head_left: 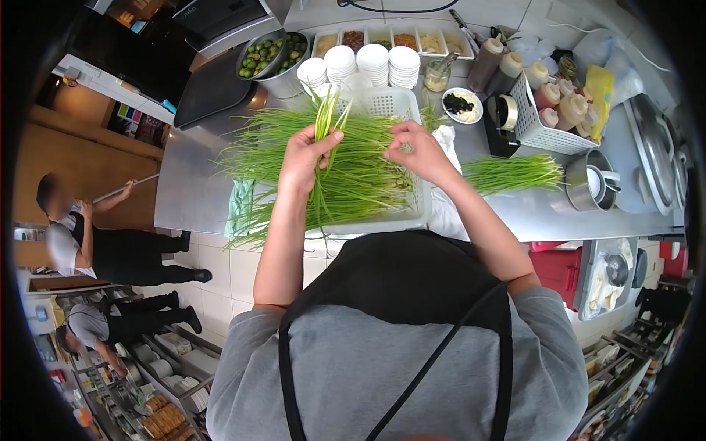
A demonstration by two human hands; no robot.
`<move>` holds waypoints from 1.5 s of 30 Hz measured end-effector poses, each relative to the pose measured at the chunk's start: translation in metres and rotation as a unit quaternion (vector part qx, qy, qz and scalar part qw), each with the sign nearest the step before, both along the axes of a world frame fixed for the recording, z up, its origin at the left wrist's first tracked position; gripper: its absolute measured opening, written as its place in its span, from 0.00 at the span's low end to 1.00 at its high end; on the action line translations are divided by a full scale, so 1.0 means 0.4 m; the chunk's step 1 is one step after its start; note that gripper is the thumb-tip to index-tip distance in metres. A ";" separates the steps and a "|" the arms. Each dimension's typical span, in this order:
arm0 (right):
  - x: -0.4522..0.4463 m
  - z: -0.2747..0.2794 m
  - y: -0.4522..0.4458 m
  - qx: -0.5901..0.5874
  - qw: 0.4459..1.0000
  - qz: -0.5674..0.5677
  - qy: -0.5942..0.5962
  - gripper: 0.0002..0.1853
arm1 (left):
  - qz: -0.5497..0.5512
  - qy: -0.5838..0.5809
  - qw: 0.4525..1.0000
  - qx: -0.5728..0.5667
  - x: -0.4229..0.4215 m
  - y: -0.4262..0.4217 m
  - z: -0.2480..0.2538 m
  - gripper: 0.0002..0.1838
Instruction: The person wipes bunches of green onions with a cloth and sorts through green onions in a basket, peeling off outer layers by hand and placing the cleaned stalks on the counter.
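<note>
Long green chives (353, 158) lie heaped across a white perforated basket (421, 209) in front of me. My left hand (309, 153) is closed round a few chives that stick up above its fingers, over the middle of the heap. At the heap's right end, my right hand (417, 152) has thumb and fingertips pinched together near the pale stem ends; what they hold is too small to make out. A second bunch of chives (513, 174) rests on the steel counter (193, 192) to the right, beyond a white cloth (443, 213).
Stacked white cups (373, 65), bowls of green citrus (262, 57) and a small white bowl (462, 106) stand behind the basket. A bottle rack (548, 121) and metal pots (586, 192) are at right. Two people (118, 253) are at far left.
</note>
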State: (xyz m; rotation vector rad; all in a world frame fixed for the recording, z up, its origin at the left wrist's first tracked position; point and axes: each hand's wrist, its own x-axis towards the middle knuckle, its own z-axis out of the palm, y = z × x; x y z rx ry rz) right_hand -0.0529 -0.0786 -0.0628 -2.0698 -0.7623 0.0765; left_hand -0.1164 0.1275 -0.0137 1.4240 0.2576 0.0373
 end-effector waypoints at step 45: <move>-0.028 0.101 0.078 0.203 0.979 0.015 -0.002 0.07 | -0.029 0.017 0.999 0.042 -0.017 -0.038 0.029 0.06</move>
